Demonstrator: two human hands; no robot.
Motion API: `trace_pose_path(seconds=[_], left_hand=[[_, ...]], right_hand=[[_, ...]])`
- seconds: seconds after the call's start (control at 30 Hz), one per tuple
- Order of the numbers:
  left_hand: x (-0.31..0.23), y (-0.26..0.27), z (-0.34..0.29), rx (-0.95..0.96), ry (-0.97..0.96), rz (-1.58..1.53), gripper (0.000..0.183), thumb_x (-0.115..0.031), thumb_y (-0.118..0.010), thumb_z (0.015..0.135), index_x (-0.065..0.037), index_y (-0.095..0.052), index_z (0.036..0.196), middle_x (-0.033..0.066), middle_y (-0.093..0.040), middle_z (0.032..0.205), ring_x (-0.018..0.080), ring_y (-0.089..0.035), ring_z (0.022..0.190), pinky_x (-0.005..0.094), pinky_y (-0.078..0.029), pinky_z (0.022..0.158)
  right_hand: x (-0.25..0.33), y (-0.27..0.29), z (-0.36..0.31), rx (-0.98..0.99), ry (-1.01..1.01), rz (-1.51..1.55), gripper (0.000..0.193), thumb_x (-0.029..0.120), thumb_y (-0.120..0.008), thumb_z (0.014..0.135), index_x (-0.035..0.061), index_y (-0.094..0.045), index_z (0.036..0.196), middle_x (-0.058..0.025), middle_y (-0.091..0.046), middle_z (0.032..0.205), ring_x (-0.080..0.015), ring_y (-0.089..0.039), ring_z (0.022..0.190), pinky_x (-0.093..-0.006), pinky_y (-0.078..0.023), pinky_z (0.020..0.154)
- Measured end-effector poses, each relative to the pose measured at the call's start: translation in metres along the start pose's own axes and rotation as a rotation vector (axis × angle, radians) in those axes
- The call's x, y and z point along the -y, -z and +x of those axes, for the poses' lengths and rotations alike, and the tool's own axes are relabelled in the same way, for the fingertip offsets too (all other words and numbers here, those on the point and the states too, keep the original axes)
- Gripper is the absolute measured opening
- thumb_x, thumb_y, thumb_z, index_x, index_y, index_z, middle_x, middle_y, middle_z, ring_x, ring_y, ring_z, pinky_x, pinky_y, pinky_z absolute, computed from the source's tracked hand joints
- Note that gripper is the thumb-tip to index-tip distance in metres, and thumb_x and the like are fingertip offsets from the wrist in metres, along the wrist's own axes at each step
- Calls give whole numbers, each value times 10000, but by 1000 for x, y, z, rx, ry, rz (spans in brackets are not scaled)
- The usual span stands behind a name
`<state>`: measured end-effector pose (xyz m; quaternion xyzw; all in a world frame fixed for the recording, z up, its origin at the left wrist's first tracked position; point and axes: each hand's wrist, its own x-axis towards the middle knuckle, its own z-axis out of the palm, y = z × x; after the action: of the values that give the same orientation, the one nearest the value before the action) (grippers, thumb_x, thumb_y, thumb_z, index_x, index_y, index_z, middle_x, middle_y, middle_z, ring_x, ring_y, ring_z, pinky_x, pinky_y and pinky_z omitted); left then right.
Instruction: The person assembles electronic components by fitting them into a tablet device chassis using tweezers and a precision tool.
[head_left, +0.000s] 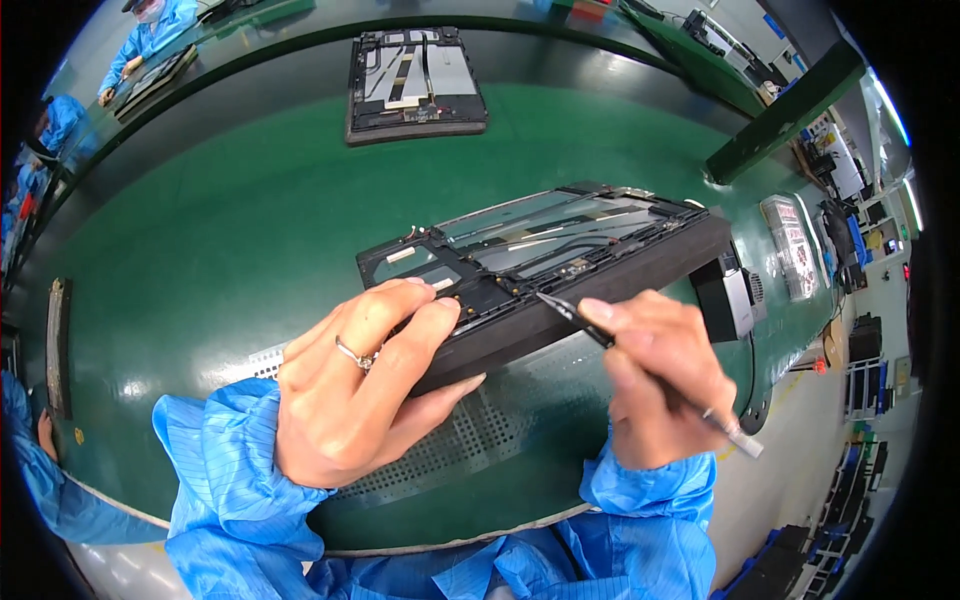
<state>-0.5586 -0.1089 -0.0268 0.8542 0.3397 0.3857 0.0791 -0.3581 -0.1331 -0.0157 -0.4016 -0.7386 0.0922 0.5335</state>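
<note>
A flat electronic panel assembly (570,225) with a black frame, cables and small boards lies tilted in front of me, with a thick dark block (620,290) along its near side. My left hand (350,390) grips its near left corner, fingers on top and a digit underneath; a ring is on one finger. Black pointed tweezers (583,322) are pinched in my right hand (655,380). Their tips meet at the panel's near edge, by the cables; whether they touch it I cannot tell. A pale-ended piece (742,441) sticks out behind that hand.
A similar panel (415,85) lies farther back on the green table (220,220). To the right stand a black-and-silver device (735,295) and a clear plastic tray (792,245). A perforated sheet (470,435) lies near me. A green post (785,115) rises at right; co-workers in blue sit left.
</note>
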Motion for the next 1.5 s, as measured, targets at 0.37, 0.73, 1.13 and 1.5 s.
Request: trace_pose_path(seconds=[0.37,0.73,1.13,1.5], left_hand=[[-1,-18,11,-7,-37,-10,526,-41,-748,543,12,-503,1005,189,-560,921,316,-587,829,344,-496,686],[8,6,29,-125,-301,369,299,-72,-616,472,10,-542,749,78,-491,671,206,-498,579,306,-435,569],[180,98,6,-54,39,1174,430,-40,-665,543,-31,-443,912,116,-490,952,263,-498,809,337,-406,685],[303,49,-6,209,313,1185,558,-519,-497,756,-59,-446,1067,113,-504,1044,308,-534,884,390,-469,693]], right_hand=[[-21,14,-3,60,315,-242,391,-31,-710,574,-11,-533,921,-188,-607,911,-264,-577,767,-356,-466,682],[-22,27,-9,-298,157,115,201,17,-487,749,-33,-515,941,-236,-579,889,-286,-526,871,-400,-356,868],[-20,0,-16,-235,-129,47,195,-70,-549,667,-54,-556,861,-196,-612,836,-241,-548,762,-356,-403,782],[-27,-9,-21,-28,-551,154,155,-62,-584,704,-65,-584,859,-146,-613,825,-146,-532,706,-231,-408,640]])
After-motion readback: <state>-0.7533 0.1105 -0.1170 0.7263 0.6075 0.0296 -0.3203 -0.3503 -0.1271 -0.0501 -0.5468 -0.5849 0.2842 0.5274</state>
